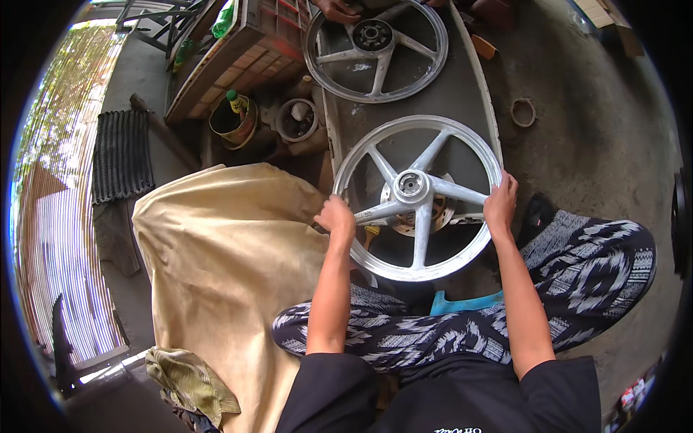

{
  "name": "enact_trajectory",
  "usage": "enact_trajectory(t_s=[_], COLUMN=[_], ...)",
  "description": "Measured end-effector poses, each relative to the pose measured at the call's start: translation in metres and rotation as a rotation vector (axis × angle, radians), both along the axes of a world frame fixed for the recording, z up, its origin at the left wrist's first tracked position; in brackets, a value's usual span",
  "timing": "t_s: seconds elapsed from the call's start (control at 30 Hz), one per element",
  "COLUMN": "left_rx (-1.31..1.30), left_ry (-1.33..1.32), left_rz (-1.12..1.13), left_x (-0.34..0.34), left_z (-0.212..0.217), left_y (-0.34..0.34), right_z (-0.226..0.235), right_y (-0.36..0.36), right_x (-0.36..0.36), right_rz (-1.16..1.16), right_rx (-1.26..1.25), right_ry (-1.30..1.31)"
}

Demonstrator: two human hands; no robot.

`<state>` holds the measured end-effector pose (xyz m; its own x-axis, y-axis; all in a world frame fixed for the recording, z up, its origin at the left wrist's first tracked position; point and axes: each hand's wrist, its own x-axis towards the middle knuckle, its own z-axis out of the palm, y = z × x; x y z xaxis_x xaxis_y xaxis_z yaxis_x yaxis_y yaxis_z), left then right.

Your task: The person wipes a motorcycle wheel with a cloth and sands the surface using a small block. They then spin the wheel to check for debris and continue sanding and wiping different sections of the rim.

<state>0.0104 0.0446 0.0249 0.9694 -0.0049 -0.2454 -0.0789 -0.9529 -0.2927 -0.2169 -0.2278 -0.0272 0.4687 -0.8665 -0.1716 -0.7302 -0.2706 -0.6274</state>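
Gripping a pale wheel [412,185] by opposite sides of its rim [419,275] — left hand [336,215] and right hand [500,205], fingers curled round it. Wheel is over the near end of the board [463,108]. Work looks midway: wheel held, not yet set aside — what remains, I cannot tell.

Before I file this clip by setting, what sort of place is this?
Probably a small workshop: the left hand and right hand hold a pale five-spoked wheel, a second wheel lies beyond, and a bucket holds a bottle.
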Motion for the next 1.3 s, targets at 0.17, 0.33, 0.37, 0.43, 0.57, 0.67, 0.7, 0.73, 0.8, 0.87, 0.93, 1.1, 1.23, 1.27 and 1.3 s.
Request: enact_trajectory(t_s=[0.17, 0.33, 0.37, 0.43, 0.57, 0.67, 0.7, 0.73, 0.8, 0.87, 0.93, 1.1, 1.23, 1.27, 1.3], left_rx=[0.007, -0.021, -0.053, -0.06, -0.076, -0.106, -0.118, -0.123, -0.192, -0.157, -0.33, -0.586, -0.735, -0.776, -0.818], left_ry=[-0.008, 0.086, 0.091, 0.062, -0.112, -0.041, -0.017, -0.014, -0.026, -0.128, -0.11, -0.178, -0.116, -0.105, -0.093], left_rz=[-0.011, 0.012, -0.004, -0.035, -0.067, -0.058, -0.063, -0.054, -0.06, -0.118, -0.044, 0.11, 0.13, 0.144, 0.158], left_x=[0.028, 0.01, 0.006, 0.015, 0.022, 0.007, 0.001, 0.0, 0.012, 0.034, 0.041, 0.049, 0.038, 0.032, 0.025], left_z=[0.002, 0.004, 0.006, 0.0, -0.018, -0.01, -0.005, 0.002, 0.004, -0.001, -0.002, 0.015, 0.025, 0.025, 0.023], left_y=[0.006, 0.006, 0.006, 0.002, 0.02, 0.023, 0.015, 0.018, 0.013, 0.007, 0.019, 0.077, 0.092, 0.092, 0.091], right_z=[0.011, 0.004, 0.005, 0.006, 0.008, 0.006, 0.003, 0.003, 0.002, -0.002, -0.002, 0.01, -0.002, -0.002, -0.002], right_y=[0.008, 0.003, 0.0, 0.003, 0.013, 0.008, 0.006, 0.007, 0.005, 0.011, 0.009, 0.012, 0.009, 0.01, 0.011], right_x=[0.008, 0.002, 0.001, -0.001, 0.009, 0.004, 0.0, 0.001, 0.0, 0.001, 0.004, 0.005, 0.0, 0.001, 0.001], right_rz=[0.03, 0.009, 0.0, -0.005, -0.009, -0.033, -0.043, -0.041, -0.043, -0.036, -0.036, -0.034, -0.036, -0.036, -0.037], right_rx=[0.024, 0.026, 0.031, 0.029, 0.056, 0.056, 0.046, 0.045, 0.037, 0.018, 0.02, 0.026, 0.007, 0.007, 0.007], right_ry=[-0.017, -0.007, -0.007, -0.025, -0.053, -0.02, -0.004, -0.008, -0.01, -0.093, -0.105, -0.144, -0.186, -0.197, -0.207])
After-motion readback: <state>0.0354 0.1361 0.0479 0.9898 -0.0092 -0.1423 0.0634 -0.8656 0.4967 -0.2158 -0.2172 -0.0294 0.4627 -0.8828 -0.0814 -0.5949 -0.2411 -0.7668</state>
